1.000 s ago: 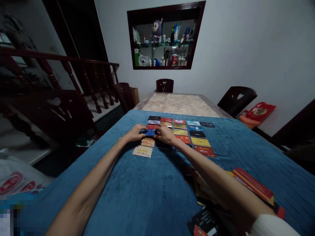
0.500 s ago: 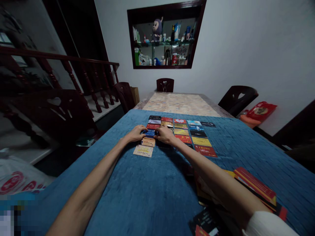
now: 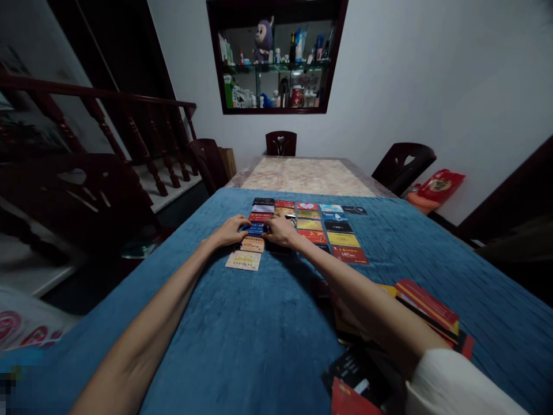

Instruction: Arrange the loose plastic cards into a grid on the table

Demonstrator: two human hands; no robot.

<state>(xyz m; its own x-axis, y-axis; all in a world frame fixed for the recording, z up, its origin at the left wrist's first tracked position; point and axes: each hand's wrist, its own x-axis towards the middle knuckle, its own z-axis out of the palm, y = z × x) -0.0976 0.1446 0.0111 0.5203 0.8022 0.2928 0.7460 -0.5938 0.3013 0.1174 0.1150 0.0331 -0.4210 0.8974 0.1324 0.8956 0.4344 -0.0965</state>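
While both hands press flat, the blue card [image 3: 256, 229] lies between left grip [image 3: 230, 231] and right grip [image 3: 280, 231].

"VIP" can be read on the orange card [image 3: 252, 244] in the left column on the blue cloth; other print is illegible.

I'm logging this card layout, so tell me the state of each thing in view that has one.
left hand: flat on the blue card
right hand: flat on the blue card's other end
blue card: face up, pinned between both hands
card grid: laid flat in columns
card pile: loosely stacked
blue cloth: spread over the table
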